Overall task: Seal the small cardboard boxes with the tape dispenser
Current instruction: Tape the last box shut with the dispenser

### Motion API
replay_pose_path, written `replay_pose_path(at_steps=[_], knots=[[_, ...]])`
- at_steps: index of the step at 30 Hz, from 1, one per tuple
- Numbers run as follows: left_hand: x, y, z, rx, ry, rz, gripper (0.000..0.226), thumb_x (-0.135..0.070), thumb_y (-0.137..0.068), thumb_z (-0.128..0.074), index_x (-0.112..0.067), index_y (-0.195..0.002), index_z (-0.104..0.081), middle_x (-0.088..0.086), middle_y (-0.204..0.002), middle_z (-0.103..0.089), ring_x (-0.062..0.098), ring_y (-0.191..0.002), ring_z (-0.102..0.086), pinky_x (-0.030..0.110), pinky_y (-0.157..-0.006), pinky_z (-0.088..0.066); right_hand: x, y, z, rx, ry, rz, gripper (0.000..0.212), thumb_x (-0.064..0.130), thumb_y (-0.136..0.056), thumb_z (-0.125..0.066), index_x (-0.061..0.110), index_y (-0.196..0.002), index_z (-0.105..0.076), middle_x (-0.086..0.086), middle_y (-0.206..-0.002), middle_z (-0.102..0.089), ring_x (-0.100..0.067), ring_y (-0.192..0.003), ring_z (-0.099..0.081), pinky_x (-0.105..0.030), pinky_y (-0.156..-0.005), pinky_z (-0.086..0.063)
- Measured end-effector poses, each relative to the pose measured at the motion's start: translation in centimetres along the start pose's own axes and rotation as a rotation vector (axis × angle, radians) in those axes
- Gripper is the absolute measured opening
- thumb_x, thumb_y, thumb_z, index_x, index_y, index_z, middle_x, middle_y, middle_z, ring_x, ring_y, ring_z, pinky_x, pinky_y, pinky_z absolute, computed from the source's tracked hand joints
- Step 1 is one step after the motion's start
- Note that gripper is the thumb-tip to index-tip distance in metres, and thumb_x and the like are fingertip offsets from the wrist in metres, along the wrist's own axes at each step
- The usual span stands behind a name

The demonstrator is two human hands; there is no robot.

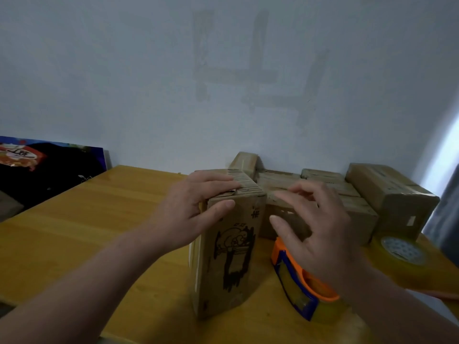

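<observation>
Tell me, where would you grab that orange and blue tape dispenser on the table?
The tape dispenser lies lengthwise toward the person, slim top edge up, and the right hand hovers directly over it. So probably grip from above, pinching across its narrow orange body; the upright box crowds its left side.

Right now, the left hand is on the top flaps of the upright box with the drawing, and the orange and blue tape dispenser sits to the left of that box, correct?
Not quite: the head view shows the tape dispenser to the right of the box, not the left, lying below the open right hand. The left hand does rest on the box's top flaps.
</observation>
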State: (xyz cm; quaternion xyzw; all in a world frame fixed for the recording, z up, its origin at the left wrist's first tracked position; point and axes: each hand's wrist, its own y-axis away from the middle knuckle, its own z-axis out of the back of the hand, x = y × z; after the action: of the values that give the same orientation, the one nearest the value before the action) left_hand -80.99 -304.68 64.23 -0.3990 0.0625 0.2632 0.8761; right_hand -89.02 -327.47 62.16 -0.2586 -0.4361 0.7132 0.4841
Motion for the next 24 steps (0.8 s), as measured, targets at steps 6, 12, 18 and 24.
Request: replay_pose_path(at_steps=[6, 12, 18, 24], knots=[[0.3, 0.6, -0.2, -0.059, 0.020, -0.007, 0.039, -0.047, -0.090, -0.048, -0.029, -0.121, -0.063, -0.013, -0.123, -0.059, 0.001, -0.117, -0.050, 0.028, -0.093, -0.046, 0.8, -0.5, -0.9, 0.071, -0.042, 0.026, 0.045, 0.044, -0.089, -0.052, 0.015, -0.120, -0.066, -0.007, -0.118, -0.047, -0.018, -0.107, -0.047, -0.029, -0.084, -0.042], [0.5, 0.9, -0.3, -0.071, 0.044, 0.006, 0.038, -0.046, -0.090, -0.048, -0.030, -0.122, -0.062, -0.013, -0.124, -0.058, 0.003, -0.118, -0.050, 0.036, -0.092, -0.048, 2.1, -1.5, -1.5, 0.055, 0.182, 0.039, 0.044, 0.043, -0.093, -0.044, 0.013, -0.113, -0.069, -0.011, -0.108, -0.058, -0.022, -0.098, -0.050, -0.028, -0.072, -0.040], [0.6, 1.1, -0.5, -0.072, 0.035, 0.022, 0.039, -0.047, -0.091, -0.047, -0.030, -0.122, -0.062, -0.013, -0.124, -0.058, 0.007, -0.119, -0.050, 0.044, -0.091, -0.048, 3.2, -3.1, -1.5, -0.003, -0.105, -0.342, 0.039, 0.053, -0.084, -0.052, 0.021, -0.105, -0.059, 0.006, -0.100, -0.051, -0.008, -0.087, -0.050, -0.017, -0.066, -0.041], [0.1, 1.1, -0.7, -0.088, 0.036, 0.041, 0.039, -0.047, -0.090, -0.045, -0.030, -0.121, -0.063, -0.012, -0.122, -0.058, 0.004, -0.118, -0.049, 0.040, -0.092, -0.048, 3.3, -5.1, -2.0, 0.334, -0.696, -1.066, 0.031, 0.050, -0.076, -0.071, 0.020, -0.080, -0.066, 0.002, -0.082, -0.066, -0.010, -0.075, -0.057, -0.029, -0.065, -0.052]])
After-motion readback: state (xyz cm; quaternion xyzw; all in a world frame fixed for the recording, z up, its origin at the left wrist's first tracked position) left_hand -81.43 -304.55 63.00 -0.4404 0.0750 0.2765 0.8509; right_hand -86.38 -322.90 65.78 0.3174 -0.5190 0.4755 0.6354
